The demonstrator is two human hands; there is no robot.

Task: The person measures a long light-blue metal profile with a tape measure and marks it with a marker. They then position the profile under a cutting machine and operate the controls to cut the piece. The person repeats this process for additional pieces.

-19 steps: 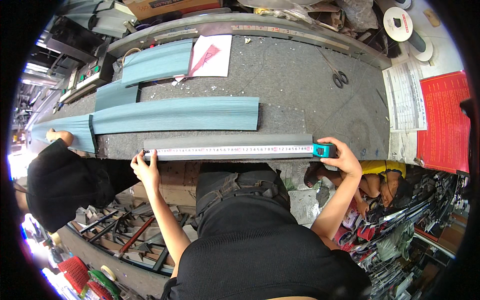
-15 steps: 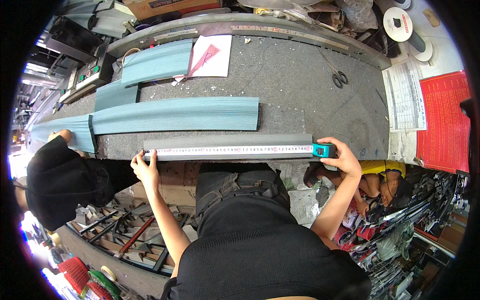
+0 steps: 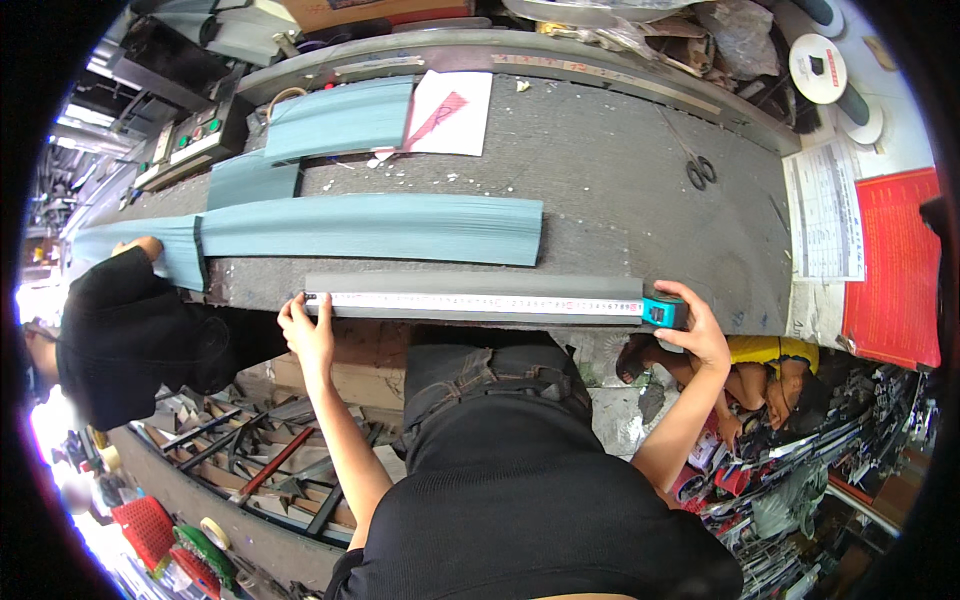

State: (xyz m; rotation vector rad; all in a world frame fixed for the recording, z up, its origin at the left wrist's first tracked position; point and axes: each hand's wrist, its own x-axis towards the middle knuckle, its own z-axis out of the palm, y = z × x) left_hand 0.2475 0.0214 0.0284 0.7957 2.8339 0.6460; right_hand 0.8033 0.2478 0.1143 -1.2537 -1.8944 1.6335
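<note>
A tape measure's white blade [image 3: 470, 304] is stretched along a grey flat strip [image 3: 470, 284] at the table's near edge. My left hand [image 3: 312, 335] pinches the blade's hooked end at the strip's left end. At the strip's right end, my right hand [image 3: 703, 328] grips the teal tape measure case [image 3: 664, 311] between thumb and fingers. Beyond the strip lies a long stack of blue-green pleated material [image 3: 370, 228]. On the far left, a co-worker's hand [image 3: 142, 246] rests on another pleated stack [image 3: 180, 252].
Scissors [image 3: 699, 172] lie on the grey tabletop [image 3: 590, 150] at the right. Farther back are another blue-green stack [image 3: 340, 117] and a white sheet with a red mark [image 3: 468, 120]. A white spool [image 3: 818, 68] and red sheet [image 3: 895, 260] sit at the right. Someone in yellow crouches below [image 3: 770, 352].
The whole scene has shifted slightly to the right in view. Both hands keep their hold on the tape measure, and it stays stretched along the strip.
</note>
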